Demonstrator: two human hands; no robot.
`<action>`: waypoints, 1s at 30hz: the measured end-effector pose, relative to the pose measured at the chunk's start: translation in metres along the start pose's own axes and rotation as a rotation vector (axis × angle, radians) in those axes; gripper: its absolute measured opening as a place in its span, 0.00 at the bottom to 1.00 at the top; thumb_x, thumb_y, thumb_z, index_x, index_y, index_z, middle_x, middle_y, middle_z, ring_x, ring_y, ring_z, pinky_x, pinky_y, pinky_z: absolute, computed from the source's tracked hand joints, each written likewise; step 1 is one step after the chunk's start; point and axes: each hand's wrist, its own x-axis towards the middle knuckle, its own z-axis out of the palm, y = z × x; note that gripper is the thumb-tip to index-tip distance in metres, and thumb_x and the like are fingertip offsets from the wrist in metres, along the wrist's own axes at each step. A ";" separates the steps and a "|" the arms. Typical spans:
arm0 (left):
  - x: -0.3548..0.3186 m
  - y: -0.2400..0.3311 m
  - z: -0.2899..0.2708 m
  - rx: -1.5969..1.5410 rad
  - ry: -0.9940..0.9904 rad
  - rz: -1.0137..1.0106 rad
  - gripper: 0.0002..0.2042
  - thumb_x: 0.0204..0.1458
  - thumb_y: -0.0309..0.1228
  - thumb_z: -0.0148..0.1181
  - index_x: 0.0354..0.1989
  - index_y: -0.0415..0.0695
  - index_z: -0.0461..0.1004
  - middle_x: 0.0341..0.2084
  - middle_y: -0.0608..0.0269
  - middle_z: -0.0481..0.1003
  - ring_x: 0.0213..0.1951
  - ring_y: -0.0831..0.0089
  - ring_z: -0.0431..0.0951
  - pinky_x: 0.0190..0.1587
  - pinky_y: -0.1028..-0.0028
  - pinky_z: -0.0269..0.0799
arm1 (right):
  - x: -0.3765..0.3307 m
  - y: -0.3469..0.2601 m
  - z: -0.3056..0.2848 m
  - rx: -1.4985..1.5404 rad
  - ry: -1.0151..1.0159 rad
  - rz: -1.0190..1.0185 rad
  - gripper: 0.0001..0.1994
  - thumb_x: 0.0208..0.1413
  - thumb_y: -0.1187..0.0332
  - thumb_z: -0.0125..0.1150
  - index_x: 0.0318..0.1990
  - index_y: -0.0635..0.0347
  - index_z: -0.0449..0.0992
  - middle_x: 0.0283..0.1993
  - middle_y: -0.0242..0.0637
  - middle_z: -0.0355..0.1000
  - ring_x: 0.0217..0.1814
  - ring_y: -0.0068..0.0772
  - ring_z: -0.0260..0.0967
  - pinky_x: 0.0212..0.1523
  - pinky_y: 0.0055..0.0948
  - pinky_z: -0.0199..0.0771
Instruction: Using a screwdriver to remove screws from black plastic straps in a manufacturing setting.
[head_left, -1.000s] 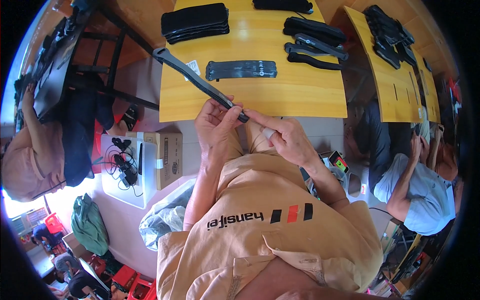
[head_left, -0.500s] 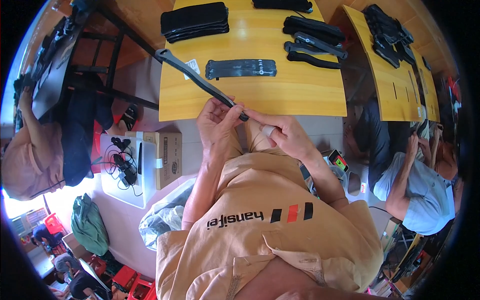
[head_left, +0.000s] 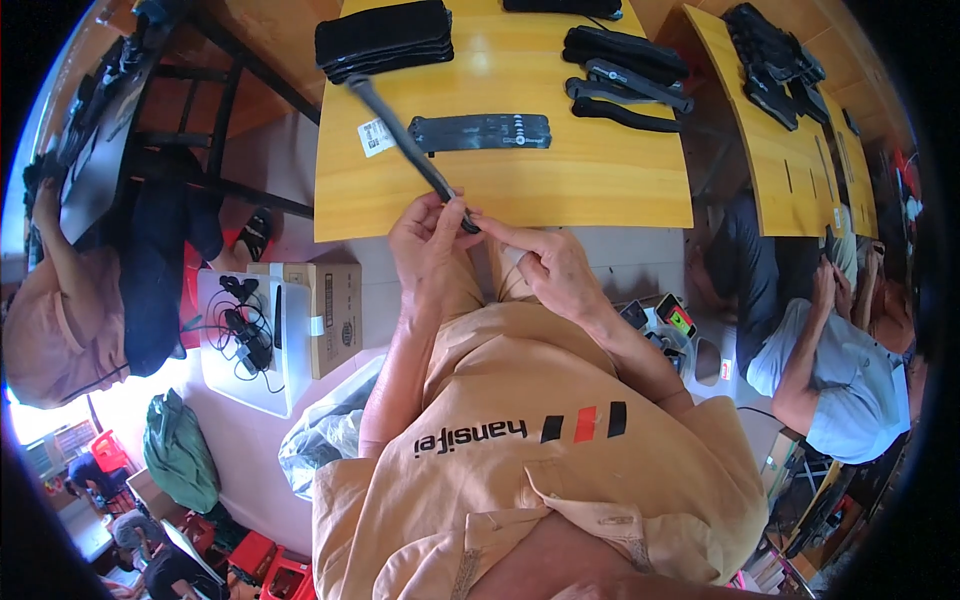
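Observation:
My left hand (head_left: 428,240) is closed around the lower end of a long, narrow dark grey strap (head_left: 408,148), pinching it between thumb and fingers. The strap slants up and to the left, over the near part of the yellow table (head_left: 600,185). My right hand (head_left: 562,275) is beside that lower end, its index fingertip at the strap and the other fingers curled in. White tape wraps one of its digits; what those curled fingers hold, if anything, is hidden. Past the strap, a flat dark band (head_left: 485,132) with white print lies on the table beside a white label (head_left: 376,138).
A stack of black bands (head_left: 385,38) sits at the far left of the table, and several dark straps (head_left: 625,85) at the right. Left of my legs stand a white bin (head_left: 290,345) with cables and a cardboard box (head_left: 338,315). Other people sit on both sides.
The strap's far end has swung right and toward me, so the strap stands steeper. Both hands have shifted slightly left, and my right hand's curled fingers are tucked further under.

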 end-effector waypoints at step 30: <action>-0.022 0.002 -0.015 0.287 -0.151 0.164 0.12 0.53 0.30 0.53 0.19 0.39 0.67 0.13 0.70 0.66 0.14 0.86 0.60 0.16 0.84 0.54 | -0.006 -0.008 -0.001 1.061 -0.268 0.560 0.21 0.53 0.77 0.40 0.55 0.55 0.66 0.15 0.21 0.52 0.14 0.10 0.45 0.12 0.10 0.45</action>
